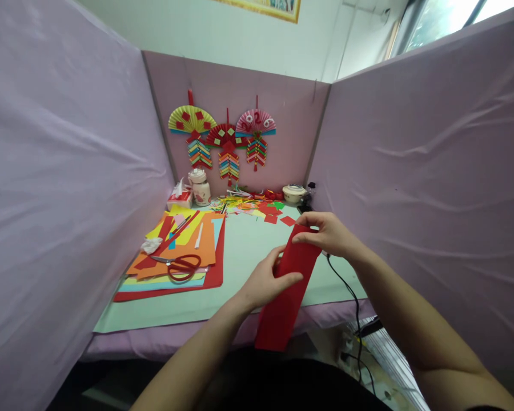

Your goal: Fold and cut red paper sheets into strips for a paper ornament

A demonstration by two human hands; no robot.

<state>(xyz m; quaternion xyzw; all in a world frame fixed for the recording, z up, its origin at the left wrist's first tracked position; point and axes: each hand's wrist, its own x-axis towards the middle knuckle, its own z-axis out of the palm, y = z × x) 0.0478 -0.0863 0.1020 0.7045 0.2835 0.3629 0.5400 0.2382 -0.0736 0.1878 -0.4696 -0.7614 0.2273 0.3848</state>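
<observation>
A long red paper strip [289, 291], seemingly folded, slants down past the table's front edge, its lower end hanging over my lap. My left hand [268, 281] grips it by the left side near the middle, thumb across the front and fingers behind. At the strip's top end, my right hand [323, 231] pinches it, thumb in front and fingers curled over the upper edge. Parts of both hands' fingers are hidden by the paper.
Coloured paper sheets [214, 277] lie at left with red-handled scissors [182, 265] on them. Paper scraps [240, 202], a tissue box [180, 197], a white jar [200, 187] and a lidded bowl [294, 193] stand at the back. A black cable [346, 282] hangs at right.
</observation>
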